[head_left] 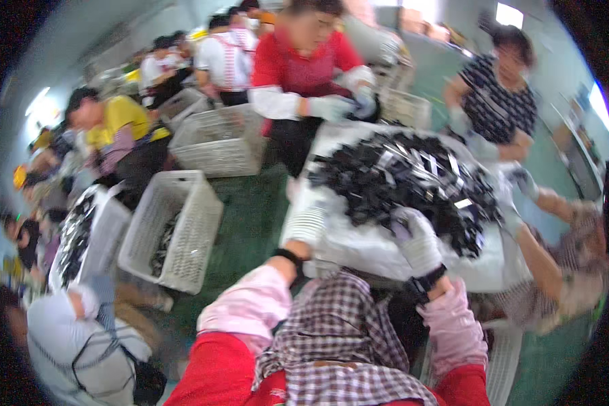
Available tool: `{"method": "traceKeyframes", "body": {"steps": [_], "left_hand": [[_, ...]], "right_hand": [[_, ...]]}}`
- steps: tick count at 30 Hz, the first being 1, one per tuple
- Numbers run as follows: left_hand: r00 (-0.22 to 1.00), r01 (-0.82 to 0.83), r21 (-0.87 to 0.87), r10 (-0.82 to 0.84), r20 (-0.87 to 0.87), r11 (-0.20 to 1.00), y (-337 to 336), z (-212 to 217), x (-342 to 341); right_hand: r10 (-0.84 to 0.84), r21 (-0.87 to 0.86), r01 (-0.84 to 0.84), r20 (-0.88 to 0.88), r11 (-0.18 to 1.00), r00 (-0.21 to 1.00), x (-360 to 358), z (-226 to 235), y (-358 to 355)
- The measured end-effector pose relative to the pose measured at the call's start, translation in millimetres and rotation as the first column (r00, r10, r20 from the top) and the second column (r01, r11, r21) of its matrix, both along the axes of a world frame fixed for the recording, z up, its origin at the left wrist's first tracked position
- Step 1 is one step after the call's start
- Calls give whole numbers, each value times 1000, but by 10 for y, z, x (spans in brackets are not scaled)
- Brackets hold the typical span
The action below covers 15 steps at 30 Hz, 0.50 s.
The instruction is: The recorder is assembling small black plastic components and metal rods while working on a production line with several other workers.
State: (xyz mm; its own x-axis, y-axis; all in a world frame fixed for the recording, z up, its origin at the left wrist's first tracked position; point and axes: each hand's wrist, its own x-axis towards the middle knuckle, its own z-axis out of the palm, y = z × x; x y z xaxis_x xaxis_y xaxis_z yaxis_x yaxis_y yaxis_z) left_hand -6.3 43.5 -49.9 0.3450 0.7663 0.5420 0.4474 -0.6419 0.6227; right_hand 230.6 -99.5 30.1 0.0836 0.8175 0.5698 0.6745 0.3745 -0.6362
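My left hand [307, 225] wears a white knitted glove and rests at the left edge of a plastic-covered table [358, 243]. Its fingers are blurred, and I cannot make out whether it holds anything. My right hand [418, 242], also gloved, reaches the near edge of a heap of small black and silvery flat pieces [413, 179]. A greyish patch shows by its fingertips; whether that is a piece or part of the glove is unclear. Dark bands circle both my wrists, below pink sleeve covers.
Across the table a person in red [304, 74] works with gloved hands. Two others stand along the right, one in a dark patterned top [497, 95]. White plastic crates [210, 223] stand on the green floor [250, 223] to the left, some holding pieces. More people sit behind.
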Motion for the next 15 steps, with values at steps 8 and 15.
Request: {"method": "traceKeyframes", "body": {"steps": [8,15], "left_hand": [[769,409,-827,342,540,386,-1188,907,219],[773,381,-774,285,567,506,-1545,858,336]], "right_hand": [[96,-245,-94,-7,965,995,-477,465,-672],[11,-234,36,195,972,981,-689,397,-814]]}}
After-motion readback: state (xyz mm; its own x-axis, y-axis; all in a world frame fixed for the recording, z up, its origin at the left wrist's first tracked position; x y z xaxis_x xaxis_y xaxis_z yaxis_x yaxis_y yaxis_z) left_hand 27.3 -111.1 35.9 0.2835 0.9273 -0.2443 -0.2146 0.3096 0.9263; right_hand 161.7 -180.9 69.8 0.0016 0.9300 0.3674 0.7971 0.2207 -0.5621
